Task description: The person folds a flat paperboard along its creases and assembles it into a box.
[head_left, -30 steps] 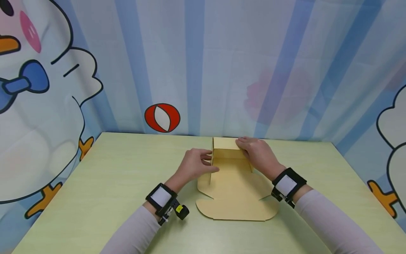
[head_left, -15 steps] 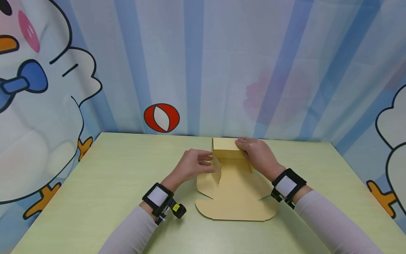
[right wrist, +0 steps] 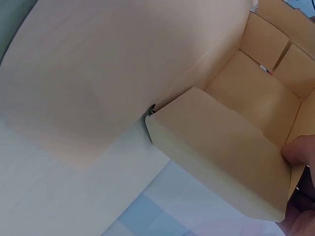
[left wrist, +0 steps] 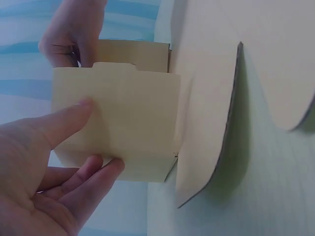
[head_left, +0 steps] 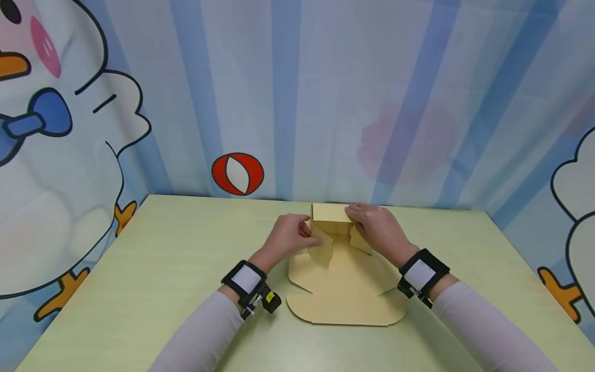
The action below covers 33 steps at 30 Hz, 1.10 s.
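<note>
A partly folded yellowish cardboard box [head_left: 330,212] stands at the table's back edge, its opening towards me. Its long flat panel [head_left: 346,305], with rounded, slit wings, lies out in front. At the box's left side, my left hand [head_left: 285,238] pinches the left flap [head_left: 322,249], which is bent inward; the left wrist view has the thumb on the flap [left wrist: 128,113] and fingertips at the side wall. My right hand [head_left: 381,230] grips the upper right corner, thumb inside. The right flap [right wrist: 221,152] also leans inward. Part of the right wall is hidden by that hand.
The pale green table [head_left: 195,248] extends to both sides of the box. Behind it hangs a blue-striped cloth backdrop [head_left: 325,103] with printed cartoon figures and a red-and-white ball [head_left: 237,174]. Inside the box, a tiny red-and-white mark [right wrist: 266,69] shows.
The left flap, standing straight along the side a second ago, has swung inward with my left hand. The right flap has also turned inward. My right hand stays at the same corner.
</note>
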Tool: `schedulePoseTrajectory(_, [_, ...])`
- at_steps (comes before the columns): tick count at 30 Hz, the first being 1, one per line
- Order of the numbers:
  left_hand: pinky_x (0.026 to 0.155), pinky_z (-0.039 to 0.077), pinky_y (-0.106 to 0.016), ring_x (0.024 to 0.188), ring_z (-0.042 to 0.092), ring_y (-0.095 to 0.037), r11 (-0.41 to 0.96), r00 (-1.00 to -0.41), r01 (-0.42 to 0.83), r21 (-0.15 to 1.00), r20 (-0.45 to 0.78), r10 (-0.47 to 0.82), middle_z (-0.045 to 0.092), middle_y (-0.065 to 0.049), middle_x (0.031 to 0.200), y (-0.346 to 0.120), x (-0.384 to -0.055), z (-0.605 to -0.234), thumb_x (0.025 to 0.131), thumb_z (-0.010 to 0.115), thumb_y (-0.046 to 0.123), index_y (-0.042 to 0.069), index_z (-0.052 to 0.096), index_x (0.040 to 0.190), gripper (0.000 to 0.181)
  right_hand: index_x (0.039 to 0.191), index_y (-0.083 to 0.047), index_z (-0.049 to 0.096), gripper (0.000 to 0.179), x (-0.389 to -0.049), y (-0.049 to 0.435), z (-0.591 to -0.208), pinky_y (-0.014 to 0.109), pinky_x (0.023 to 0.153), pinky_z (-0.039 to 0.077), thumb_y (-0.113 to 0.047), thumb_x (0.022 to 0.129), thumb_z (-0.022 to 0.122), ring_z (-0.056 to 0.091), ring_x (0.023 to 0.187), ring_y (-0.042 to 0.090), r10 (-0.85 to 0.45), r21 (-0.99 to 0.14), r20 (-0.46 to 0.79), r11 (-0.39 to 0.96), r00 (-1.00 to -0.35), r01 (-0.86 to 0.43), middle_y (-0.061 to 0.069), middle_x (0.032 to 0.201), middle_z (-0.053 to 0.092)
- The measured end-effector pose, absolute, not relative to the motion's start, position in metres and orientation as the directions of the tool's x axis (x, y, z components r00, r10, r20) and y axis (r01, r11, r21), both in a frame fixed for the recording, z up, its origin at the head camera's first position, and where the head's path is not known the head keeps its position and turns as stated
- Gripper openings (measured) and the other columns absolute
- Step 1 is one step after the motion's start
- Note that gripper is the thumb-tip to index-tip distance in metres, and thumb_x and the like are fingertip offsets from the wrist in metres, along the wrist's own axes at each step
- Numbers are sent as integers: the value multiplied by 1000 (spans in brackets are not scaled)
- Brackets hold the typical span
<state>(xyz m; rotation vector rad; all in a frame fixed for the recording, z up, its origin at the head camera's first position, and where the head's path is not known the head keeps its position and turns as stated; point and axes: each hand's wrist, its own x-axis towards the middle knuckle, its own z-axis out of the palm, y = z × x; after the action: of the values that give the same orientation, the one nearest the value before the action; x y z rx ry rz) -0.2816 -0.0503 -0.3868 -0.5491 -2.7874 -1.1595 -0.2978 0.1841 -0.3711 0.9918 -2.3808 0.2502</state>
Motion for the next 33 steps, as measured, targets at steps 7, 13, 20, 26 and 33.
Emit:
schedulePoseTrajectory(7, [52,44,-23,55,52,-8,705,-921,389,593,254,295,57,5,62,-44,-288,-388,69,78,38,12,60,77,32,112,-6,65,30,-298,186,-371,41,81,50,-1,83,63,60,103,27,-596,28,544,717,-591,-697,13,110,64])
schedulePoseTrajectory(13, [48,39,-22,51,48,-9,732,-920,391,558,268,287,53,4,57,-41,-288,-386,70,76,40,13,57,71,34,112,-6,65,30,-297,186,-372,41,81,50,0,83,62,60,103,27,-593,30,544,721,-594,-692,12,110,64])
schedulePoseTrajectory(20, [44,37,-21,46,47,-9,742,-919,392,545,273,285,51,3,56,-38,-288,-389,73,75,38,12,57,79,32,112,-6,65,30,-297,186,-373,40,81,50,1,83,61,60,102,27,-594,26,547,717,-590,-697,13,110,64])
schedulePoseTrajectory(26, [42,36,-20,44,47,-8,764,-921,384,519,273,278,50,3,54,-37,-291,-390,76,72,36,13,52,76,31,111,-7,65,29,-298,186,-373,40,82,50,0,83,62,60,103,27,-597,34,551,714,-583,-700,12,109,65])
schedulePoseTrajectory(33, [37,34,-20,40,47,-7,760,-913,404,510,280,297,48,2,51,-35,-294,-392,81,67,27,11,54,91,23,111,-6,66,30,-298,185,-372,41,81,50,1,82,63,60,103,28,-598,34,549,714,-584,-700,12,109,65])
